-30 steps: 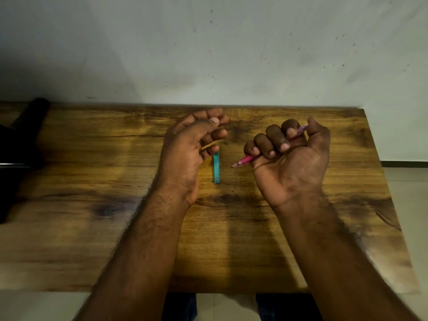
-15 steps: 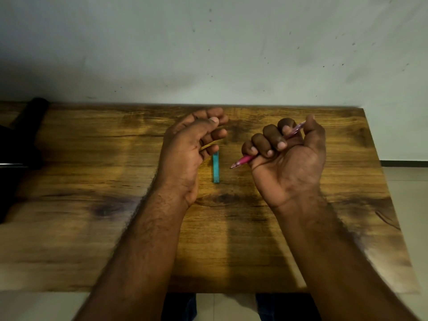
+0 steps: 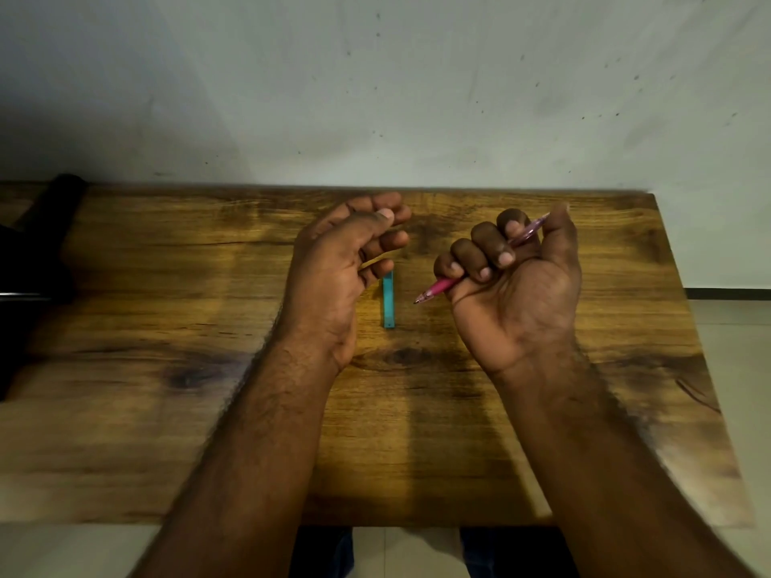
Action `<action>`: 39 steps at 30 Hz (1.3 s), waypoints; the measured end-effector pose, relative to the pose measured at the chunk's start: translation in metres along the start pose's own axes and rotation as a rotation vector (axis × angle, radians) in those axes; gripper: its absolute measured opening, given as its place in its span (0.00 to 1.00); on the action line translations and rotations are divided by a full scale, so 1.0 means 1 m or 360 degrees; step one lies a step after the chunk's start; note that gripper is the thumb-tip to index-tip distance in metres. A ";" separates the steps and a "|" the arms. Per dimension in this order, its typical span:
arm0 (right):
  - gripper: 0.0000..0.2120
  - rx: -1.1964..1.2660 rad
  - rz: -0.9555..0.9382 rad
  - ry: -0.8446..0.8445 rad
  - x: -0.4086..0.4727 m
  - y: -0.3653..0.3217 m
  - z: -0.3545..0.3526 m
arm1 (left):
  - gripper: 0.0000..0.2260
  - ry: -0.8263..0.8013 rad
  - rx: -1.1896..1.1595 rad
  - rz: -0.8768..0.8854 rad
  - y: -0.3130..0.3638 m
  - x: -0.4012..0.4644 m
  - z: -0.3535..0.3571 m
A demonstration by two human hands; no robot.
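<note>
Pink pen (image 3: 467,267) sits gripped in the right hand (image 3: 515,285), fingers curled round it, tip aimed at the teal cap (image 3: 389,300) on the desk (image 3: 167,410). Left hand (image 3: 342,269) hovers beside the cap, loosely curled, empty. Capping seems next, needing the cap lifted.

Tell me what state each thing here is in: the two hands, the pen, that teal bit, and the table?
right hand: fist curled round the pink pen, palm up
pink pen: gripped, tip bare and pointing left
left hand: held above the table, fingers loosely curled, holding nothing
teal strip: lying flat on the table between the hands, untouched
wooden table: bearing the strip
</note>
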State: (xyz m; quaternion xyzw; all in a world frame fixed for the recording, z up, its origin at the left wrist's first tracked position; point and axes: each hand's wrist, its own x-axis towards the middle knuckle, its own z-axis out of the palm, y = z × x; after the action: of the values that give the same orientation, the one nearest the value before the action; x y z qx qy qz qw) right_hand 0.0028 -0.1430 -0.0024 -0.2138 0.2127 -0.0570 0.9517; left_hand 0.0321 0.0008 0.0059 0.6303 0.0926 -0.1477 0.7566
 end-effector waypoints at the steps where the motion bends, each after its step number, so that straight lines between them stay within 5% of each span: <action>1: 0.25 -0.0006 -0.0006 0.0000 0.000 0.000 0.000 | 0.10 0.0000 0.0000 -0.0001 0.000 0.000 0.000; 39: 0.25 -0.0015 0.0015 -0.0023 0.001 0.001 -0.001 | 0.10 0.0012 0.0009 -0.0015 0.001 0.000 0.001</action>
State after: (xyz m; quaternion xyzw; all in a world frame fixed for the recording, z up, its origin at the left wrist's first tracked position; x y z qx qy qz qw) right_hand 0.0037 -0.1431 -0.0037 -0.2175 0.2072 -0.0499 0.9525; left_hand 0.0323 0.0002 0.0070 0.6325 0.0979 -0.1492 0.7537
